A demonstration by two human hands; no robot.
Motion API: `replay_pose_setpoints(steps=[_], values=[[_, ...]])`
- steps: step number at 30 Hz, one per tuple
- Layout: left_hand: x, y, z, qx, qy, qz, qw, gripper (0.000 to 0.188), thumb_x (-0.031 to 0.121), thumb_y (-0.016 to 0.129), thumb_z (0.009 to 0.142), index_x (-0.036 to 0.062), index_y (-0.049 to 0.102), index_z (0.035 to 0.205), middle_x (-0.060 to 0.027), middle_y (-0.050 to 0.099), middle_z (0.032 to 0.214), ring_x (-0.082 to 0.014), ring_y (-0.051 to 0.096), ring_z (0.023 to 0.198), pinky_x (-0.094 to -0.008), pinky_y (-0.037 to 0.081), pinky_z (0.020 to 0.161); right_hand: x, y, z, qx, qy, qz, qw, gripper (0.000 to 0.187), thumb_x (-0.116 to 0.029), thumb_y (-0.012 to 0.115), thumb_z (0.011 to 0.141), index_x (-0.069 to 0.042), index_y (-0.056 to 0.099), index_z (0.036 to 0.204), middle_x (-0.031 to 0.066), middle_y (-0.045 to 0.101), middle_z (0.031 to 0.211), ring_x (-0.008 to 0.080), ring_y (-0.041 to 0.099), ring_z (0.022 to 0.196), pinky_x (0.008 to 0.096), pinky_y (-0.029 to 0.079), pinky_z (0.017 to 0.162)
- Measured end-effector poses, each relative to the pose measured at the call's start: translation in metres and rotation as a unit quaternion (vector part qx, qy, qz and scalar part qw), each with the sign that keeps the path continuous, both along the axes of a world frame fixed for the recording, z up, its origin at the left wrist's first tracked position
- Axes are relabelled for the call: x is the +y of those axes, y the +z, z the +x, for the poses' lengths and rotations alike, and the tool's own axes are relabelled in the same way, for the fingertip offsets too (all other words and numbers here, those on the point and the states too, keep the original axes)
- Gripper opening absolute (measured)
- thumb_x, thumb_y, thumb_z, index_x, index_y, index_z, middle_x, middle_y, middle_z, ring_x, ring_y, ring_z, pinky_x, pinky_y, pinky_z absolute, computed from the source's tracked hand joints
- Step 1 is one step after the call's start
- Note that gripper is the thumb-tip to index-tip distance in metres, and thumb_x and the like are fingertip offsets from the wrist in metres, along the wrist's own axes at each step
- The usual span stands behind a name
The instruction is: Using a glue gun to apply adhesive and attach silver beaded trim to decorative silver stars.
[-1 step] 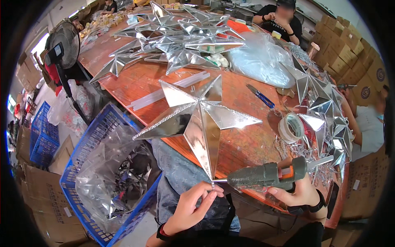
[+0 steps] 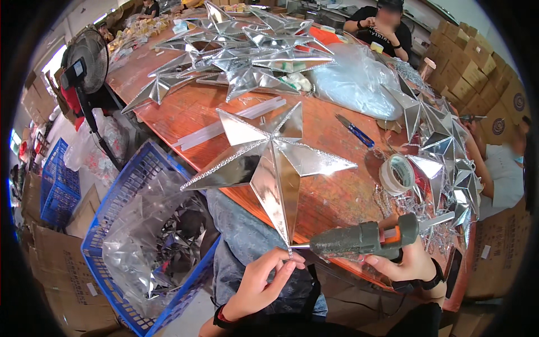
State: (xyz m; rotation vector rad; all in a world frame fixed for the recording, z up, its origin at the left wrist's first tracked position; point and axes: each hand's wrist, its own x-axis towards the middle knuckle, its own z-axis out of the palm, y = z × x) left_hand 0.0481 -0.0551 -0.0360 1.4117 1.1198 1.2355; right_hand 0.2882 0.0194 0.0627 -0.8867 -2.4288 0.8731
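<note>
A silver mirrored star [image 2: 274,160] lies at the near edge of the wooden table, with sparkling trim along several of its ridges. One long point reaches toward me. At that tip my left hand [image 2: 260,281] is closed in a pinch on a short end of sparkling trim [image 2: 291,254]. My right hand [image 2: 405,263] grips a dark green glue gun [image 2: 351,240], fingers wrapped round its handle. Its metal nozzle points left and meets the star's tip, just above my left fingertips. A clear glue stick [image 2: 438,219] juts from the gun's back end.
Many silver stars [image 2: 241,59] are heaped at the far side. Clear sticks [image 2: 224,124], blue-handled pliers [image 2: 359,133] and a tape roll [image 2: 397,175] lie around the star. A blue basket [image 2: 94,238] with plastic-wrapped pieces stands left. A co-worker [image 2: 384,31] sits across the table.
</note>
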Motion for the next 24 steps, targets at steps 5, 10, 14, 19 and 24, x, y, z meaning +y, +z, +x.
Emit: replay_pose_setpoints(steps=[5, 10, 14, 19, 24], values=[[0.001, -0.001, 0.0, 0.002, -0.008, -0.01, 1.0, 0.012, 0.008, 0.05, 0.091, -0.0011, 0.057, 0.094, -0.0089, 0.065, 0.085, -0.0092, 0.053, 0.063, -0.0231, 0.042, 0.06, -0.004, -0.009, 0.005, 0.033, -0.052, -0.094, 0.994, 0.029, -0.013, 0.071, 0.075, 0.001, 0.054, 0.094, 0.0121, 0.054, 0.095, 0.0195, 0.058, 0.084, 0.0321, 0.046, 0.069], [0.003, -0.015, -0.003, 0.011, -0.007, -0.006, 1.0, 0.012, 0.008, 0.052, 0.091, -0.0004, 0.059, 0.096, -0.0087, 0.064, 0.087, -0.01, 0.052, 0.058, -0.0214, 0.041, 0.056, -0.007, 0.001, 0.0, 0.003, -0.131, -0.059, 0.99, 0.035, -0.021, 0.076, 0.072, 0.001, 0.061, 0.093, 0.012, 0.057, 0.09, 0.0213, 0.059, 0.08, 0.0304, 0.046, 0.068], [0.004, -0.017, -0.008, 0.037, -0.034, -0.043, 0.998, 0.013, 0.009, 0.05, 0.091, -0.0004, 0.058, 0.095, -0.0084, 0.064, 0.086, -0.0111, 0.054, 0.061, -0.0227, 0.042, 0.059, -0.001, -0.003, -0.004, 0.044, -0.181, -0.087, 0.979, 0.033, -0.018, 0.074, 0.074, 0.002, 0.058, 0.096, 0.0122, 0.058, 0.09, 0.0204, 0.059, 0.076, 0.0297, 0.046, 0.067], [0.002, -0.026, -0.012, 0.069, -0.077, -0.094, 0.99, 0.013, 0.009, 0.049, 0.092, 0.0006, 0.057, 0.096, -0.0083, 0.063, 0.087, -0.0153, 0.061, 0.073, -0.0257, 0.045, 0.066, 0.021, -0.004, -0.017, 0.078, -0.097, -0.059, 0.99, 0.031, -0.009, 0.06, 0.083, 0.004, 0.042, 0.105, 0.0107, 0.06, 0.08, 0.0127, 0.056, 0.058, 0.0246, 0.047, 0.053], [0.0, -0.048, -0.013, 0.093, -0.09, -0.04, 0.991, 0.014, 0.011, 0.048, 0.092, 0.0007, 0.056, 0.096, -0.0101, 0.061, 0.084, -0.0234, 0.061, 0.075, -0.0303, 0.047, 0.066, 0.024, 0.009, -0.034, 0.083, -0.178, -0.14, 0.97, 0.012, -0.01, 0.063, 0.082, -0.001, 0.06, 0.089, 0.0045, 0.065, 0.077, 0.0145, 0.061, 0.071, 0.0268, 0.047, 0.067]])
